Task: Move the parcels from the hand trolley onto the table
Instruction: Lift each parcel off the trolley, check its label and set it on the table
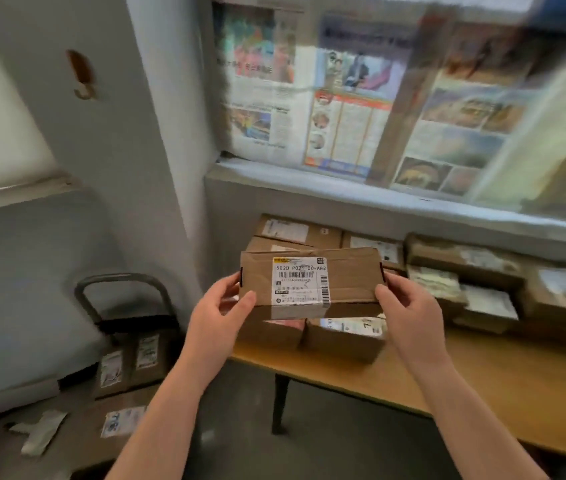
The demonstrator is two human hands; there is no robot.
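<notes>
parcel [311, 284]: stiff, seemingly light | grip: short ends | left hand [217, 308], right hand [408, 315]: grasping parcel | above surface [503, 386]

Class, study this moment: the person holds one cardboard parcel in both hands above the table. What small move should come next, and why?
Probably lower the held parcel onto the parcels stacked beneath it, or the bare table beside them. The left hand and right hand grip its ends, already over the table, while more parcels wait on the hand trolley.
</notes>
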